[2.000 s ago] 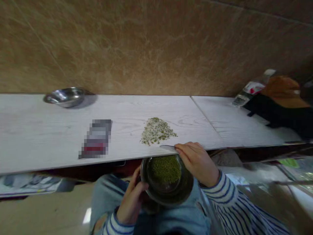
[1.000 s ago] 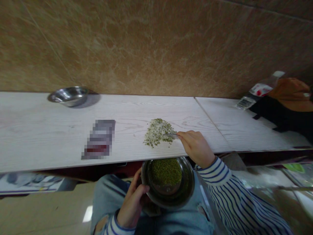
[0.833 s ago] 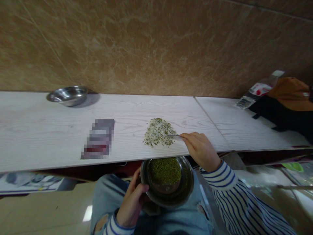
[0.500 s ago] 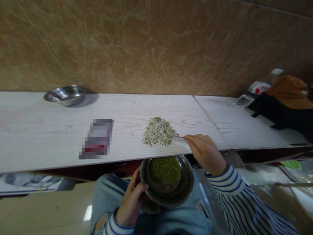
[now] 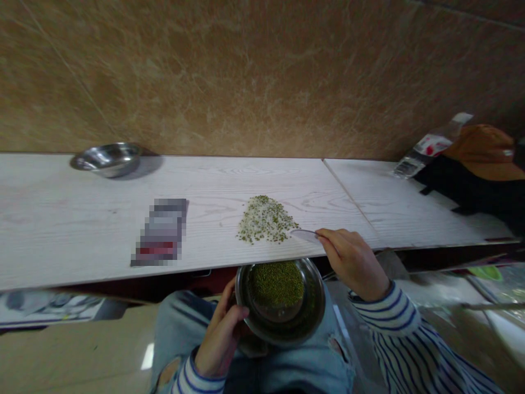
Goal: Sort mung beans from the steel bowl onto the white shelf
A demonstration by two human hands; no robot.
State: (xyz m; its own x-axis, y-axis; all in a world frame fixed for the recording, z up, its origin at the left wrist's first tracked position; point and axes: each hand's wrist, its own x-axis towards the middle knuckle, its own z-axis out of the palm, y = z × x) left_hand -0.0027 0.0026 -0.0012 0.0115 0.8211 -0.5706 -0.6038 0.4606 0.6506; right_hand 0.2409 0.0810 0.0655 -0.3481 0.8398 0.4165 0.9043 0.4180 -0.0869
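Observation:
My left hand grips the rim of a steel bowl, held over my lap just below the table edge. Green mung beans cover part of the bowl's bottom. Between the fingertips of my right hand is the handle of a metal spoon. The spoon's head lies low at the right edge of a flat pile of white rice-like grains mixed with green beans on the white table. Whether the spoon carries any grains I cannot tell.
A second steel bowl stands at the back left of the table. A blurred-out flat packet or phone lies left of the pile. At the right are a plastic bottle, an orange cap and a black bag-like item.
My right hand has drawn the spoon slightly right and down, so its head has come out of the pile's edge. The left hand and bowl are nearly unchanged.

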